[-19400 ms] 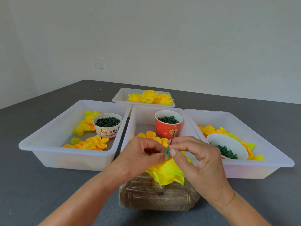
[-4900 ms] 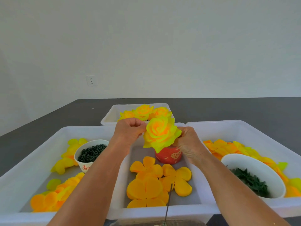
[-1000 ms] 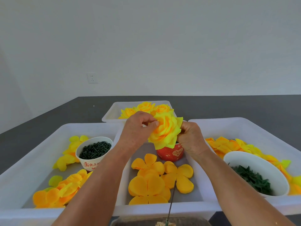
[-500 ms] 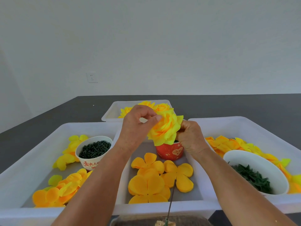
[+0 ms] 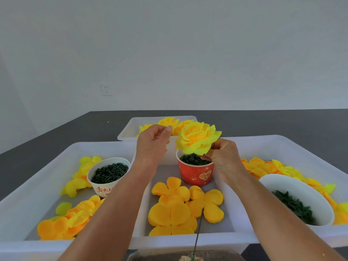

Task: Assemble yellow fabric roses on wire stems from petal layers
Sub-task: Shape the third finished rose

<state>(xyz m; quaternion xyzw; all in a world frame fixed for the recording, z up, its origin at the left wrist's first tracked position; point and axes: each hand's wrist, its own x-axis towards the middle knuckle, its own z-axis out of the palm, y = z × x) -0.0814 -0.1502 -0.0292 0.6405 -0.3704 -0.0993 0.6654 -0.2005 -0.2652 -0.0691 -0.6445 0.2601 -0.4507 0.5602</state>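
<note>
R hand [image 5: 223, 159] grips rose [image 5: 196, 140] from below; L hand [image 5: 152, 143] loose, empty, at its 9. Fluff outer petals gently w/ L, keep base pinched.

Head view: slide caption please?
Right hand holds a finished yellow rose above the red cup; left hand alongside.
</note>
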